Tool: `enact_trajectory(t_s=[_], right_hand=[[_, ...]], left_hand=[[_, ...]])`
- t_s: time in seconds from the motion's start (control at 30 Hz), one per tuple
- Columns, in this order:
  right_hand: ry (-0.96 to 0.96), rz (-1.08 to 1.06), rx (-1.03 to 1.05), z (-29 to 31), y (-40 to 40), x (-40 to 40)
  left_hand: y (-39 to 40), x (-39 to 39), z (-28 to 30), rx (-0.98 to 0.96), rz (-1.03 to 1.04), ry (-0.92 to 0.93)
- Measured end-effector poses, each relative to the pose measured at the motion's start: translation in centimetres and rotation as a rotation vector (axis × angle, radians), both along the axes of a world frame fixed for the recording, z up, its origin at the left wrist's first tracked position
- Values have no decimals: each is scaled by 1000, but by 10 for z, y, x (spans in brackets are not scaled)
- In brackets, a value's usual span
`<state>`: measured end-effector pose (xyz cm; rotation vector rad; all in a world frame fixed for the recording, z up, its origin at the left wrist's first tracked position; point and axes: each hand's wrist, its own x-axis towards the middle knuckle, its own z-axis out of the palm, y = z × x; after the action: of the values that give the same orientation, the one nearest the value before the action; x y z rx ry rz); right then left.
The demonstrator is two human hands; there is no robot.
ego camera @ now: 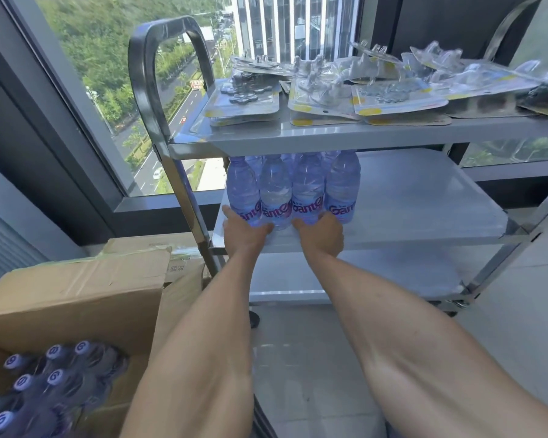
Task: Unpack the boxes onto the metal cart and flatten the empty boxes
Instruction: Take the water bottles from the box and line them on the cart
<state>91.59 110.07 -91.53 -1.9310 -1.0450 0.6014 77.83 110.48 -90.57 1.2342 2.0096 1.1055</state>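
A shrink-wrapped pack of purple-tinted water bottles stands upright at the left end of the metal cart's middle shelf, its tops hidden under the top shelf. My left hand grips the pack's lower left corner with the thumb spread out to the side. My right hand grips the base of the bottles further right. At the lower left, an open cardboard box holds more bottles with purple caps.
The cart's top shelf carries several clear blister packs. Its bottom shelf is bare, as is the right part of the middle shelf. The cart handle rises at the left before a tall window. A second box lies behind the open one.
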Motion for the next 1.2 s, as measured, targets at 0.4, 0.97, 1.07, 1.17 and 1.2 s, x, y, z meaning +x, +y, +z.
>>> enact_trajectory(t_s=[0.4,0.97,1.07,1.17,1.2], right_hand=[[-230,-20,-59,-3,12,3],[-46,-93,116,-8,10,37],[-18,-233,142,-4,13,42],[-25,-197,91,-2,18,41],[-31,-184,91,-3,19,41]], left_hand=[[12,25,-6,34,84,6],[17,47,-9,-3,204,6],[17,46,-10,3,188,-3],[16,39,-16,75,139,-24],[16,35,-19,121,123,-32]])
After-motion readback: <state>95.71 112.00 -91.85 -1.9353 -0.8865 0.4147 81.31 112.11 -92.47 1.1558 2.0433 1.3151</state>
